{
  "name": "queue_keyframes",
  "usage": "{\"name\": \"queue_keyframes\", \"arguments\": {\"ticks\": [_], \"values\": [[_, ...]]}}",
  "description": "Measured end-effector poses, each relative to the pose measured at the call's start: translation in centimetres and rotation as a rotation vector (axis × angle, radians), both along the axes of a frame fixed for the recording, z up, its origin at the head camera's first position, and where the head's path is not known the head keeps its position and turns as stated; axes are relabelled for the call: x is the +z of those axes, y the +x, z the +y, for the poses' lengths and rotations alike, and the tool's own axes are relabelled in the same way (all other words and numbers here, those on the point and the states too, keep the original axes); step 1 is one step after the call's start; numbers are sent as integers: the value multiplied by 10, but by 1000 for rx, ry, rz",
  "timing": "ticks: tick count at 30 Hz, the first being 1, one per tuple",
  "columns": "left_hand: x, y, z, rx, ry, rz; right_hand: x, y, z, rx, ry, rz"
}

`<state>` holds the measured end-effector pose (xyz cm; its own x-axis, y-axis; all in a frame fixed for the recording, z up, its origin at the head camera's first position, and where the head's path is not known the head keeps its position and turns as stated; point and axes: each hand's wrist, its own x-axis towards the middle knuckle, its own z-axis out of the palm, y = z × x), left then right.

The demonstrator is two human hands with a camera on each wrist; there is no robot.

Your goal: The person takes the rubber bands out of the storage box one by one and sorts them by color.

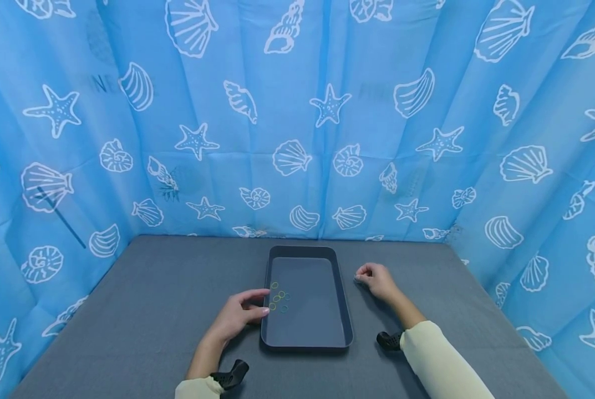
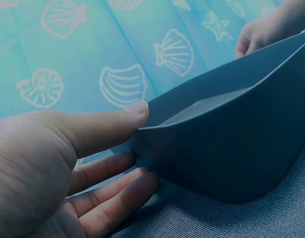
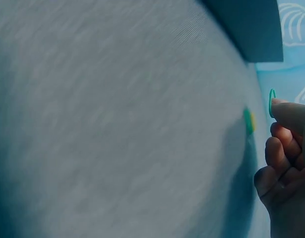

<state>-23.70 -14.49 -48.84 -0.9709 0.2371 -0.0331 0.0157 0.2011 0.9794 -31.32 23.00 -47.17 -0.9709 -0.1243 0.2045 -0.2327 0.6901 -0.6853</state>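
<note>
A dark grey rectangular tray (image 1: 317,324) lies on the table with several small thin yellow rings (image 1: 276,298) and teal-green ones (image 1: 284,308) near its left side. My left hand (image 1: 237,311) is at the tray's left wall. In the left wrist view the thumb touches the rim, and the other fingers lie loosely spread by the outer wall. To the right of the tray, my right hand (image 1: 379,282) pinches a thin green ring (image 3: 272,103) between thumb and fingertip. Close by that hand, a blurred green and yellow thing (image 3: 249,121) is on the tabletop.
Grey cloth covers the table (image 1: 177,288). A blue curtain (image 1: 287,111) printed with white shells and starfish hangs behind it and along both sides. Black wrist devices sit on both arms, the left one (image 1: 231,375) near the tray's lower left corner.
</note>
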Motion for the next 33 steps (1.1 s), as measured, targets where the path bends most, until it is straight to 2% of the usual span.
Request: {"name": "queue_keyframes", "arguments": {"ticks": [4,18,33], "values": [[-1,0,-1,-10,8,0,-7,1,6,-25,1,-16],[-4,0,-2,-9,8,-1,-14,8,18,-71,51,-48],[0,-1,0,-15,15,-5,-11,6,21,-119,83,-85]]}}
